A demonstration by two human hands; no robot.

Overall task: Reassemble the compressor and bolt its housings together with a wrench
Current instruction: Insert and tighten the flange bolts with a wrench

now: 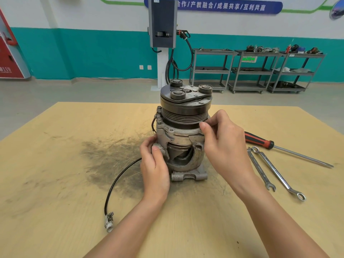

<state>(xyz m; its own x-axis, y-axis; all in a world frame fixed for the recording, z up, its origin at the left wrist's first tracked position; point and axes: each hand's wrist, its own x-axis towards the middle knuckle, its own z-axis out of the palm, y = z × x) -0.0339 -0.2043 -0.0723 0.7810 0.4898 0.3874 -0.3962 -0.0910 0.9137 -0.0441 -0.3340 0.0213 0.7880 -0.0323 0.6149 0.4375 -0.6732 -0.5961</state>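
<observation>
Head view puts the compressor [183, 131] upright before us at the middle of the tan table [55, 164], its pulley end on top and a cutaway opening in the housing facing us. Our left hand [154, 170] curls against its lower left side, thumb and fingers gripping a lug there. Our right hand [221, 144] sits at the upper right, fingertips pinched together at the flange just under the pulley grooves; whether they hold a bolt we cannot tell, since the fingers hide that spot. A black cable [115, 185] runs from the compressor's left side across a dark grease stain [111, 157] to a pale connector [109, 221] near us. To the right lie two wrenches [268, 170] side by side, and beyond them a red-and-black screwdriver [279, 148], all apart from the hands. Grey shelf carts [256, 69] and a wall-side charging unit [162, 23] stand behind.
</observation>
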